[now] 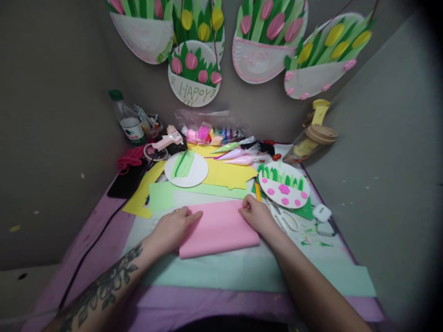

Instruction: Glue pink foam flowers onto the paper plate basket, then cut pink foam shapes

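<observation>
A sheet of pink paper (218, 226) lies in front of me, folded over with a rounded fold along its near edge. At its far left corner, my left hand (175, 226) is closed on the edge, thumb resting on top and the other fingers partly hidden. The far right edge is pinched by my right hand (256, 214), its fingers curled. Just beyond the right hand are white-handled scissors (282, 216) and a white paper plate (284, 184) with green paper leaves and pink flowers.
Beyond lie yellow paper (224, 173), light green paper (162, 196) and a plate with green strips (187, 169). A pink glue gun (169, 138), piping bags (238, 154), a bottle (129, 122) and a lidded cup (309, 143) stand farther back. Decorated plates (194, 74) hang above.
</observation>
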A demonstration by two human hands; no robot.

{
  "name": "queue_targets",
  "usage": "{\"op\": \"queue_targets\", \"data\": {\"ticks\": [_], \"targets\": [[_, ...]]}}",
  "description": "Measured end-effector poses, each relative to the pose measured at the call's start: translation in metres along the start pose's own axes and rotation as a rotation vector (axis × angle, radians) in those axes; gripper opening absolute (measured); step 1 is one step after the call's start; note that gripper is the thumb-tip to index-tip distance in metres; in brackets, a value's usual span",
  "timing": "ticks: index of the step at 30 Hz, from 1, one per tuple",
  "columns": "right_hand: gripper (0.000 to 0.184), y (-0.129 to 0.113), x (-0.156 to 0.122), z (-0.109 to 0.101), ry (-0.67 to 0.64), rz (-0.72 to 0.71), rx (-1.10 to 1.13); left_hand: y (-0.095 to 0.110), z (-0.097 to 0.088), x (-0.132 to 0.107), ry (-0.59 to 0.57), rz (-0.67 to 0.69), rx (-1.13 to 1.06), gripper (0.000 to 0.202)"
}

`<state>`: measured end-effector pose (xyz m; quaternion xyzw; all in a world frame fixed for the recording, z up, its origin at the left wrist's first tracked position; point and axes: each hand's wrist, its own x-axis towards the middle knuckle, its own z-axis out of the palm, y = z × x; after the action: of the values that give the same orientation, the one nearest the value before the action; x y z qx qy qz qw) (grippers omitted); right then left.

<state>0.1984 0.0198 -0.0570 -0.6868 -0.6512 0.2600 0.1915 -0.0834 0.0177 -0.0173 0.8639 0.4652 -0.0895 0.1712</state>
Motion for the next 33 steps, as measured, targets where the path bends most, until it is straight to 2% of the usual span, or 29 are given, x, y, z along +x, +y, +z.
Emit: {"op": "queue_targets", "data": {"ticks": [4, 10, 13, 17, 20, 23, 29, 33], "targets": [[0.009, -0.003, 0.001, -0.003, -0.048, -0.045, -0.1, 0.002, -0.007, 0.003, -0.093, -0.043, 0.112, 0.057], [0.008, -0.007, 0.002, -0.005, -0.083, -0.099, -0.162, 0.007, -0.009, -0.011, -0.04, -0.248, 0.13, 0.044], [0.008, -0.006, 0.002, -0.004, -0.08, -0.105, -0.146, 0.004, -0.01, -0.016, -0.029, -0.309, 0.086, 0.05], [0.007, -0.006, 0.002, -0.004, -0.081, -0.088, -0.137, 0.004, -0.007, -0.017, -0.011, -0.322, 0.091, 0.056], [0.006, -0.006, 0.002, -0.004, -0.089, -0.084, -0.144, 0.007, -0.002, -0.016, -0.012, -0.271, 0.126, 0.044], [0.007, -0.006, 0.003, -0.004, -0.1, -0.082, -0.153, 0.006, 0.0, -0.014, -0.052, -0.148, 0.116, 0.053], [0.006, -0.009, 0.007, -0.007, -0.127, -0.09, -0.229, 0.004, -0.018, 0.0, -0.105, -0.049, -0.004, 0.06], [0.016, -0.021, 0.011, -0.008, -0.154, -0.197, -0.307, 0.013, -0.025, 0.021, -0.126, 0.063, -0.106, 0.047]]}}
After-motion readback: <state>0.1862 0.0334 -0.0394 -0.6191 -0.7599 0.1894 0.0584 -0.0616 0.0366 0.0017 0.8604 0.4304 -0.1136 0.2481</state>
